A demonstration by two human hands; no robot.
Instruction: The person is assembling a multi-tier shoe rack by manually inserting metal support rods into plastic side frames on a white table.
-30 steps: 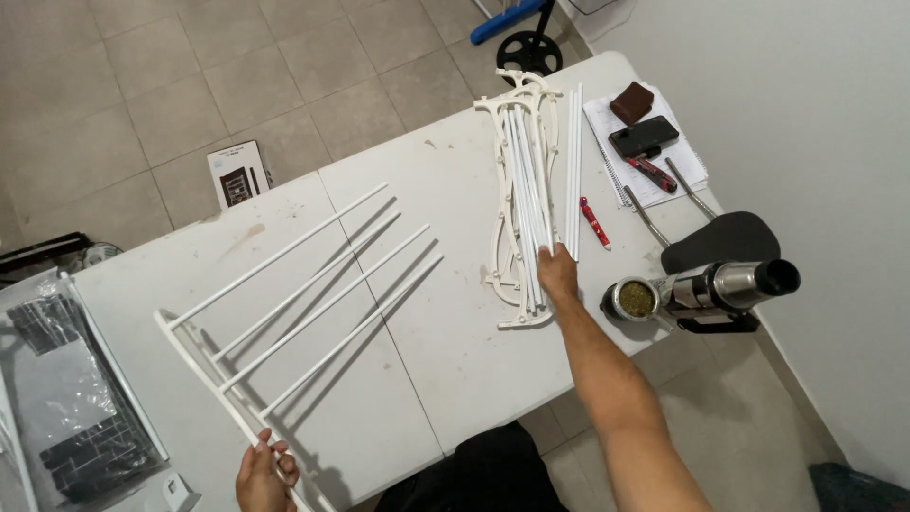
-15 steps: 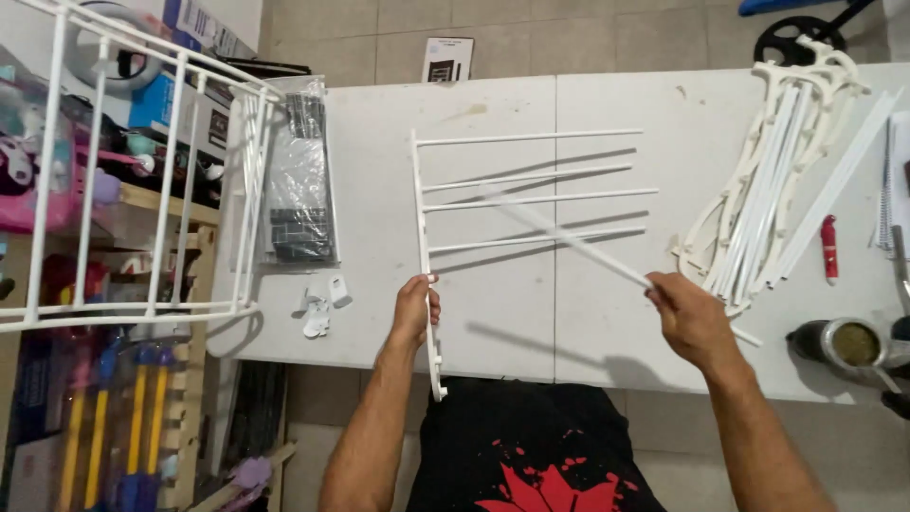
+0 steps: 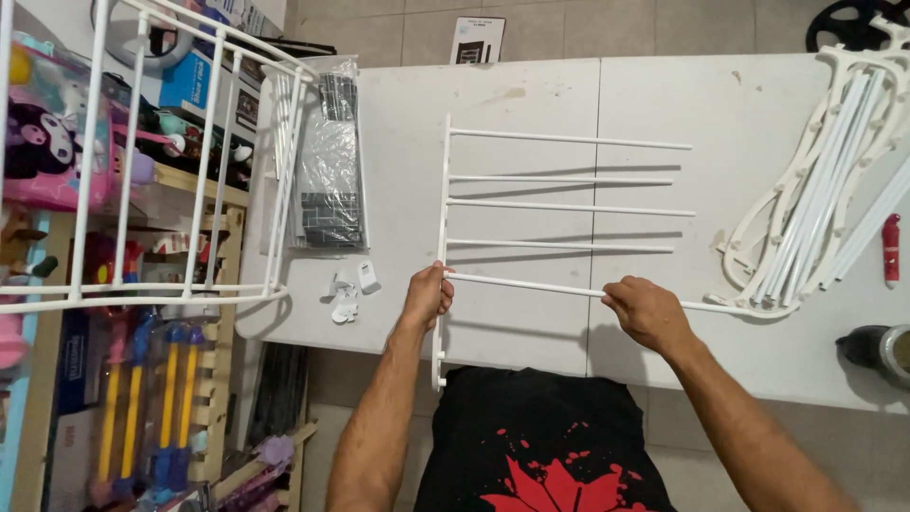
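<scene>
A white plastic side rail [image 3: 443, 228] lies on the white table [image 3: 531, 95] with several thin white rods [image 3: 569, 207] sticking out of it to the right, like a comb. My left hand [image 3: 427, 296] grips the rail near its lower part. My right hand [image 3: 647, 311] holds the nearest white rod [image 3: 531, 283], whose left end meets the rail beside my left hand. Its right end reaches toward a pile of white parts.
A pile of white rods and curved plastic frames [image 3: 815, 209] lies at the table's right. A clear plastic bag of dark parts [image 3: 332, 161] and small white clips [image 3: 346, 289] lie at the left. A white wire rack [image 3: 180, 161] stands over shelves with toys. A red tool [image 3: 891, 248] and a metal flask [image 3: 882, 349] sit at right.
The rod in my right hand was angled across the others; now it lies level, parallel to them, with its left end at the rail. My view has shifted slightly.
</scene>
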